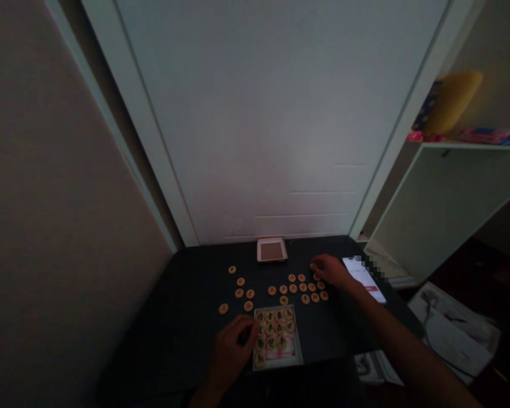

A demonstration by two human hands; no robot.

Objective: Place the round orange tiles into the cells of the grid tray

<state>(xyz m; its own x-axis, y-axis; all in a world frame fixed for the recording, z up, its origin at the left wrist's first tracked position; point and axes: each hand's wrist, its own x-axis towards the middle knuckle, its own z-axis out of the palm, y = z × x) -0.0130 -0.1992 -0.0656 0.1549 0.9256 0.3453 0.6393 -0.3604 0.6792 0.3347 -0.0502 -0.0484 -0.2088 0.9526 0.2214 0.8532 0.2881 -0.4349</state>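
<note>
At red-marked discs (311,287), right hand (330,270) outstretched

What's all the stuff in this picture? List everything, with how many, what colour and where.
Loose discs: about twenty, pale with mostly red marks, scattered mid-table
Boxed discs: about a dozen, pale with dark marks, in the near box
Near box: one, whitish, table's near edge
Far box: one, pale rim, brown middle, table's far edge
Phone: one, bright white screen, table's right side
Table: one, black, centre
Panel: one, white, behind the table
Wall: one, brownish, left
Cabinet: one, whitish, right
Yellow thing: one, above the cabinet, unclear
Left hand: one, bare, at the near box's left edge
Right hand: one, bare, at the rightmost loose discs
</note>
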